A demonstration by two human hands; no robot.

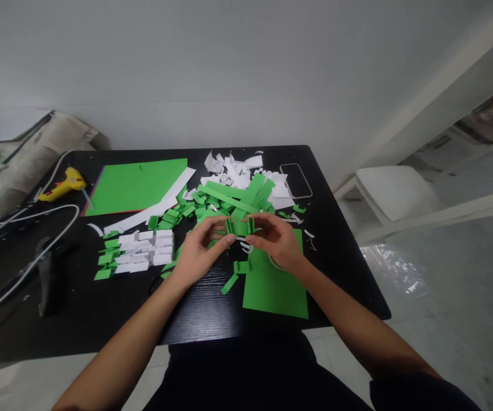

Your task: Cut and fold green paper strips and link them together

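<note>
Green, creased: pinching paper piece (240,228) between left hand (203,244) and right hand (277,240); best press lightly, square up folds, avoid snagging green sheet (274,294) below right hand.

wall (246,63): plain, greyish | table (207,322): black, wood-grained | seat (389,191): white, right of table | floor (464,325): pale

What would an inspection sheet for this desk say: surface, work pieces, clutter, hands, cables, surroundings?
Surface: black table, visible wood grain.
Work pieces: folded green piece held up; green-and-white block farther left.
Clutter: white scraps and green strips heaped at centre; phone at right, glue gun at left.
Hands: left hand and right hand pinch opposite ends of the green piece.
Cables: white cable looping over the table's left side.
Surroundings: pale wall behind; white stool at right.
</note>
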